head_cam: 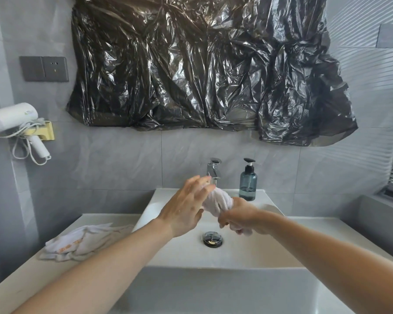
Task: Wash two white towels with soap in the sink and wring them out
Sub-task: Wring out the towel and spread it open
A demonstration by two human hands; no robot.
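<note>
A twisted white towel hangs above the white sink. My right hand grips its lower end with curled fingers. My left hand has straight fingers, its fingertips against the upper end of the twisted towel, just in front of the chrome tap. A second white towel with orange print lies crumpled on the counter left of the sink. A blue-grey soap pump bottle stands on the sink's back rim, right of the tap.
The chrome drain plug sits in the middle of the basin. A white hair dryer hangs in a wall holder at the far left. Black plastic sheeting covers the wall above. The counter extends on both sides.
</note>
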